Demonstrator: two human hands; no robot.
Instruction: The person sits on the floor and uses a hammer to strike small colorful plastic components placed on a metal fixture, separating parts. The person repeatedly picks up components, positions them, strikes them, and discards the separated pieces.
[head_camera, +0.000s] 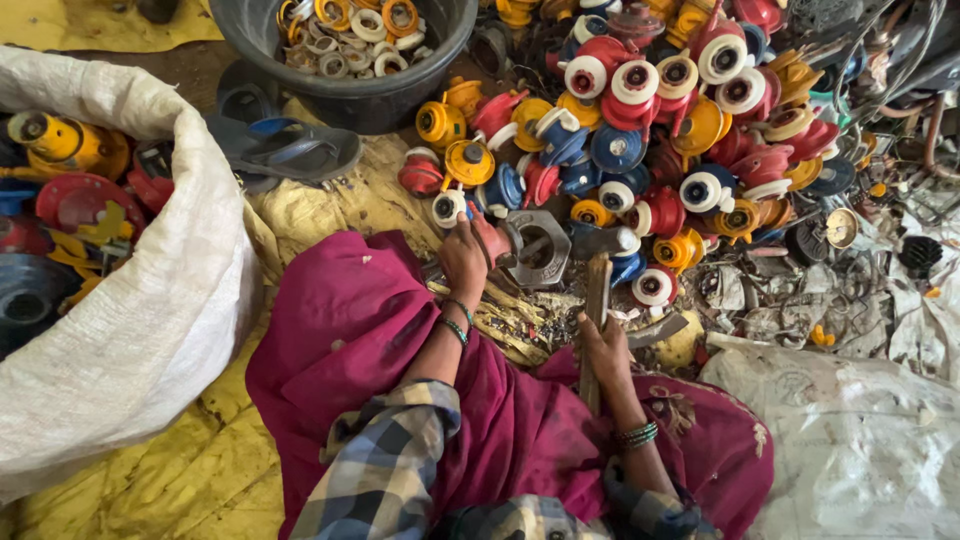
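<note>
White sack (120, 330): very big woven bag at the left side, open at the top, with red, yellow and blue plastic parts inside.
Pile of parts (660, 130): a wide heap of round plastic pieces, red, yellow, blue and white, on the ground ahead of the person, up to the right edge.
Magenta cloth (350, 330): it covers the lap of the person, between the sack and the pile.
Black tub (345, 95): round tub at the top, filled with small rings, white and orange.
Blue sandal (285, 150): it lies just beside the tub, on the yellow sheet.
Metal block (540, 250): grey piece with six sides and a hole, on the ground just in front of the lap.
Hammer (598, 290): wooden handle goes up to a grey head, which is just right of the block.
Right hand (603, 350): closed around the hammer handle, in the lower part.
Left hand (468, 258): closed on a red part (492, 238), which it holds against the metal block.
</note>
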